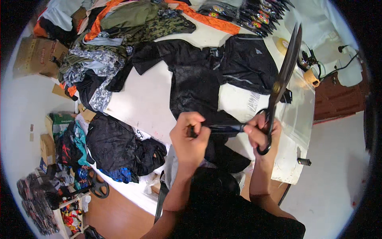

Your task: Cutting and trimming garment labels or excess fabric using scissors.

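A short black strip, apparently cloth, stretches level between my two hands. My left hand is closed with its fingers curled round the strip's left end. In my right hand are large dark scissors, blades upward, with the handle loops around the fingers. The thumb and fingertips of that hand also pinch the strip's right end. Beneath and beyond my hands, a black garment with short sleeves lies spread on the white table. Folded black cloth with grey piping adjoins it on the right.
Camouflage and olive cloth is heaped at the far left, beside a cardboard box. Black clothes are piled left of the table. Packaged dark items lie at the back. A tape roll and cables are at the right edge.
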The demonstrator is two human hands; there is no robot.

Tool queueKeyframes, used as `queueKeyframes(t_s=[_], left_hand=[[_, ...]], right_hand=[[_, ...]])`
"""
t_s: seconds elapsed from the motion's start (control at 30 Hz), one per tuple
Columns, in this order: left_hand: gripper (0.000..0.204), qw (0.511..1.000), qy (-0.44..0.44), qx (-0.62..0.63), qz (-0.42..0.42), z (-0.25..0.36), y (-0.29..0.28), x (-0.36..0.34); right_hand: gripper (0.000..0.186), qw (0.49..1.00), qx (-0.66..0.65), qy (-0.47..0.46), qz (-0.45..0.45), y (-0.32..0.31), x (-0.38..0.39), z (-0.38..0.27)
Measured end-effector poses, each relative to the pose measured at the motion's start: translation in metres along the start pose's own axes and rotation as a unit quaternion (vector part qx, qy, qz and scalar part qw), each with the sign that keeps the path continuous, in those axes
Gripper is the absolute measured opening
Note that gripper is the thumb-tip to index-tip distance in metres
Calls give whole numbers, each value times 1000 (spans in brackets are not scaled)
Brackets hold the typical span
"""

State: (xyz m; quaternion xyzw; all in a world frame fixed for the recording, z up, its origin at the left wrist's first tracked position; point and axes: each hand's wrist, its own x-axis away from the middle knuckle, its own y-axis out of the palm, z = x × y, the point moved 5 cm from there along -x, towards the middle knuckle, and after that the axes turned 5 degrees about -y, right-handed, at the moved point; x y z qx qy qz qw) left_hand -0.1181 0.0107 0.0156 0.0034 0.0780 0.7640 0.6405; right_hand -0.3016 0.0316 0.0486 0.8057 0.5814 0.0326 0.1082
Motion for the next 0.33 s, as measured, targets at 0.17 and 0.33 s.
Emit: queueKeyframes(t_s=[0.17,0.33], left_hand=[[28,996,-85,-33,-5,-25,-24,3],[38,955,-167,-101,-224,-59,-14,19]], right_hand=[[26,995,22,83,-58,-14,24,64],[17,997,53,59,-11,-51,26,81]])
